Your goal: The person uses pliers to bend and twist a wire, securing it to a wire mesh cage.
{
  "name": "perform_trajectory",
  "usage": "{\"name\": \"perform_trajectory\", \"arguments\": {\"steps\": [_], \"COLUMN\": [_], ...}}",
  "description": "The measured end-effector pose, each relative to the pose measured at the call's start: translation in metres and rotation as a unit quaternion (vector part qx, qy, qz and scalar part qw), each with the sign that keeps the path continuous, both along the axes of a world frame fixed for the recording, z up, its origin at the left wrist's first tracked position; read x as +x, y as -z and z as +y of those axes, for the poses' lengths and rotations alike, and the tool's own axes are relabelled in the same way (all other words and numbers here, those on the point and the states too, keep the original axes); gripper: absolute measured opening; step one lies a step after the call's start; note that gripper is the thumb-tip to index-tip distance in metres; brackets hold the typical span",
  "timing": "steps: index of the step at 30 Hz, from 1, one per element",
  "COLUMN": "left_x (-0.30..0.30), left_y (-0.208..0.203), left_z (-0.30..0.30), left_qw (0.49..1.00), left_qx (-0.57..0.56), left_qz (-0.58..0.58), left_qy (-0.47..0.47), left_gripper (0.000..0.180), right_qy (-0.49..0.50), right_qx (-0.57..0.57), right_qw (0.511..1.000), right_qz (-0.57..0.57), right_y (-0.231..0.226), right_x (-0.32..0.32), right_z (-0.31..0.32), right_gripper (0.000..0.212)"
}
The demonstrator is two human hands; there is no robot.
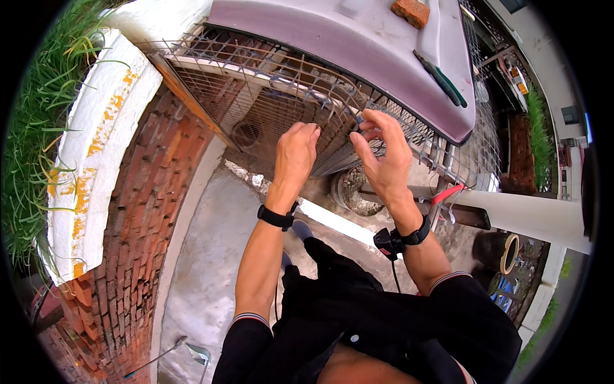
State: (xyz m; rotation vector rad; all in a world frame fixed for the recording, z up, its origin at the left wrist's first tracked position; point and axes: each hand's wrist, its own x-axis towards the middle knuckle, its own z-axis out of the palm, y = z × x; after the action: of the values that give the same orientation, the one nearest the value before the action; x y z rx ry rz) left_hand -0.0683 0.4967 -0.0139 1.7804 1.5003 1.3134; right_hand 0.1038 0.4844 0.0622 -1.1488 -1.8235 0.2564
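Observation:
My left hand (pixel 297 153) is closed in front of a wire mesh cage (pixel 281 86), its fingertips pinched together at the mesh. Whatever lies between those fingertips is too small to make out. Just to its right, my right hand (pixel 389 153) is held up with bent fingers, thumb and forefinger apart, beside the bent upper edge of the mesh. I see nothing in its grasp. Green-handled pliers (pixel 441 78) lie on the pale purple cover (pixel 332 45) over the cage, beyond my right hand.
A broken brick piece (pixel 410 11) rests on the cover. To the left runs a brick wall (pixel 144 205) with white foam boxes (pixel 105 147) and green plants (pixel 45 109). At the right are a white pipe (pixel 531 214), a red tie (pixel 446 194) and a dark pot (pixel 495 251).

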Motion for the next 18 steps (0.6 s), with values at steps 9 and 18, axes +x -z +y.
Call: {"name": "perform_trajectory", "arguments": {"steps": [9, 18], "left_x": [0.002, 0.001], "left_y": [0.001, 0.000], "left_z": [0.003, 0.011], "left_qw": [0.996, 0.991], "left_qx": [-0.023, -0.049], "left_qz": [0.088, 0.122], "left_qy": [-0.006, -0.003], "left_gripper": [0.011, 0.012], "right_qy": [0.029, 0.032], "right_qx": [-0.079, -0.107], "right_qw": [0.996, 0.994], "right_qz": [0.021, 0.002], "right_y": [0.000, 0.007], "right_x": [-0.001, -0.001], "right_z": [0.001, 0.017], "right_gripper": [0.047, 0.050]}}
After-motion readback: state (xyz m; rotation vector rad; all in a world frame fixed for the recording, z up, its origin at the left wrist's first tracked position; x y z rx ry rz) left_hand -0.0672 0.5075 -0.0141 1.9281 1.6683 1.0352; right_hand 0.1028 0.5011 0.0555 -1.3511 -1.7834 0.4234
